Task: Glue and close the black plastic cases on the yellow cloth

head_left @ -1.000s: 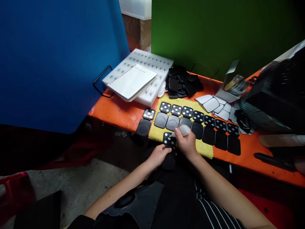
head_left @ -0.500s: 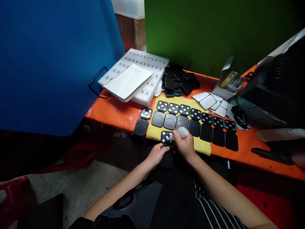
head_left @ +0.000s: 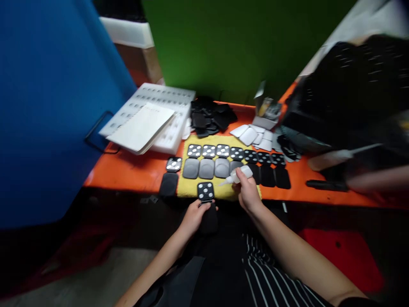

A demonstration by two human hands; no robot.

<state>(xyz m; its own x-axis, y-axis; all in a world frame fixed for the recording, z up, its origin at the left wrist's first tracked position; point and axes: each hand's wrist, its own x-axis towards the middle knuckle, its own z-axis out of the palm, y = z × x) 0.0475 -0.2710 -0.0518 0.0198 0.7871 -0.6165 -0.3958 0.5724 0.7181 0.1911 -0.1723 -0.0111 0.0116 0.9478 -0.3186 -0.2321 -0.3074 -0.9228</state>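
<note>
My left hand [head_left: 195,216] grips an unfolded black hinged case [head_left: 209,219] at its hinge. The upper half, a black square with several white dots [head_left: 205,192], lies over the front edge of the yellow cloth [head_left: 223,195]. In my right hand [head_left: 248,192] is a white squeeze bottle [head_left: 244,172] with a thin nozzle. Its tip points left, apart from the dotted square and a little to its right. Behind my hands, similar open cases [head_left: 206,168] stand in a row, dotted halves to the back. One more case [head_left: 168,184] lies left of the cloth.
A white foam tray [head_left: 174,143] with a notebook [head_left: 140,128] is at the back left. Black pieces [head_left: 211,117], white pieces [head_left: 254,135] and a small box [head_left: 265,121] lie farther back. Another person's blurred arm [head_left: 377,178] reaches in from the right, near a black tool [head_left: 326,185].
My right hand has drawn the bottle back to the right, off the dotted square. My left hand keeps its hold on the case. The view has swung right, with some blur.
</note>
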